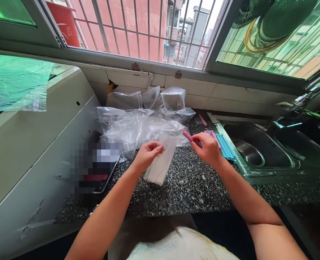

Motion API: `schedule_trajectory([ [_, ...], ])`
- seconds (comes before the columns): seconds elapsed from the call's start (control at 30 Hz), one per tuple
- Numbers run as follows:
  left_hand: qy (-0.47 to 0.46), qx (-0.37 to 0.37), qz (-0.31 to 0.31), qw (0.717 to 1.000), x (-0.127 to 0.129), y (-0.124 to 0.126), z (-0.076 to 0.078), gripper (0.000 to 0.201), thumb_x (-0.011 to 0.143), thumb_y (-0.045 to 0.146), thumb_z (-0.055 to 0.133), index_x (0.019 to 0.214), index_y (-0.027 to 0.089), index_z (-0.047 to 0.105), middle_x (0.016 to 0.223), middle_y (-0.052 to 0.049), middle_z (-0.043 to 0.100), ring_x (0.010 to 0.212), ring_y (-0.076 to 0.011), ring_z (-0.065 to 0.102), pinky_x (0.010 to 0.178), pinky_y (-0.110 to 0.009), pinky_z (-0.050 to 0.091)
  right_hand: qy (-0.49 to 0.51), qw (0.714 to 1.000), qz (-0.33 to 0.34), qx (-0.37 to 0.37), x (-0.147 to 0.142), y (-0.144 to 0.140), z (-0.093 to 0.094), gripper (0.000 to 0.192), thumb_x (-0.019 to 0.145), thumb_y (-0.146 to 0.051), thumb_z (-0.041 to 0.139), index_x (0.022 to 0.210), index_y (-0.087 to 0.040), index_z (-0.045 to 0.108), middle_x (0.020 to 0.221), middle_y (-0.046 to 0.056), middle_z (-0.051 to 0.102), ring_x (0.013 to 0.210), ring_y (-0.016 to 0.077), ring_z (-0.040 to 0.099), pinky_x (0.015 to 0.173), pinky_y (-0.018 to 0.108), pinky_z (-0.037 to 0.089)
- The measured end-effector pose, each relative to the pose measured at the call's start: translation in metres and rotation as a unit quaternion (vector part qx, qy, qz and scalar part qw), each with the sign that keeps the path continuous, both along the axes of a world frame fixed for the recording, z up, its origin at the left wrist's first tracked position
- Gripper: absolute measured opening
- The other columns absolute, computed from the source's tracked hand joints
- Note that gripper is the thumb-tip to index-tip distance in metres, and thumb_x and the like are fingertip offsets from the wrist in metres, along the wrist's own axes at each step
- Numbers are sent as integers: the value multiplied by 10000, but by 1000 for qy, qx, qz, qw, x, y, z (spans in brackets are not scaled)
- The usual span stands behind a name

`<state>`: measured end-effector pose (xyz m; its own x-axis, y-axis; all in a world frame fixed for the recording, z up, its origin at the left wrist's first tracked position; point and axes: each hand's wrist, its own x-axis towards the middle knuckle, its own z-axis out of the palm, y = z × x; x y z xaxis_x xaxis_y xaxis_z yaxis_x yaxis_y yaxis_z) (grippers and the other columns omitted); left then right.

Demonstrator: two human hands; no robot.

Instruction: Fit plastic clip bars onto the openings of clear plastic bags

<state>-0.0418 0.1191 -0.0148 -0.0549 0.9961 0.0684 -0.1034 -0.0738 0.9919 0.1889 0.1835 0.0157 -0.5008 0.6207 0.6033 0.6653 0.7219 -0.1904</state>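
While your left hand (147, 154) pinches the upper edge of the small translucent white plastic bag (161, 160), your right hand (208, 148) is closed around a slim pink plastic sealing clip (187, 135) whose tip sits just beside the bag's top corner. The bag hangs from your fingers above the speckled dark granite bench (187, 187), in front of the heap of crumpled clear plastic bags (141, 122). Judge the risks as follows: the thin film may slip out of a light pinch, and the bag's mouth may bunch unevenly under the clip. More pink and teal clips (223, 144) lie close to the rim of the stainless steel sink (257, 148); a sweep of your right forearm could push them in.
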Motion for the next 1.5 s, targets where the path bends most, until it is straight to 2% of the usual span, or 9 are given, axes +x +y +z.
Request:
schedule_trajectory([
  [0.1,-1,3,-11,1000,-1,1,-2,227,669,364,639,625,148,586,584,6,556,577,-94,475,571,-226,388,34,994,106,5,-29,-21,10,71,825,-228,540,820,-189,600,751,36,649,709,158,562,655,294,448],
  [0.23,3,15,-27,1000,0,1,-3,237,667,373,646,636,147,581,596,9,549,580,-91,462,569,-222,379,34,989,145,2,-53,-30,5,68,826,-217,546,801,-177,595,716,34,621,659,144,537,617,278,437],
  [0.57,5,15,-64,998,0,1,-6,222,687,353,645,687,137,593,589,20,512,563,-82,424,537,-212,339,24,993,116,-5,-47,-22,-17,136,858,-260,519,829,-179,624,739,43,638,687,153,555,637,280,435],
  [0.83,10,1,-67,998,2,2,-4,123,678,237,599,742,137,631,650,-2,591,610,-99,486,583,-230,399,-7,993,116,4,-45,-21,-24,162,869,-261,509,872,-181,650,757,50,650,707,163,574,646,284,448],
  [1.03,11,-5,-70,997,3,0,-2,111,685,232,604,733,132,614,656,-6,594,617,-101,497,591,-234,407,-20,994,110,18,-45,-20,-26,173,876,-264,504,885,-184,657,771,49,663,719,161,581,662,277,441],
  [1.3,62,5,-82,995,-1,2,-7,274,710,396,624,758,127,605,651,-3,543,610,-104,458,566,-237,355,-43,991,95,83,-45,-19,-27,176,879,-251,509,891,-172,666,751,44,676,711,155,573,665,277,399],
  [1.5,-50,-22,-71,996,3,2,-7,543,672,683,544,634,141,538,579,4,497,528,-88,421,523,-242,341,-68,988,88,112,-46,-20,-28,177,883,-262,507,893,-192,670,750,34,681,705,151,567,665,286,367],
])
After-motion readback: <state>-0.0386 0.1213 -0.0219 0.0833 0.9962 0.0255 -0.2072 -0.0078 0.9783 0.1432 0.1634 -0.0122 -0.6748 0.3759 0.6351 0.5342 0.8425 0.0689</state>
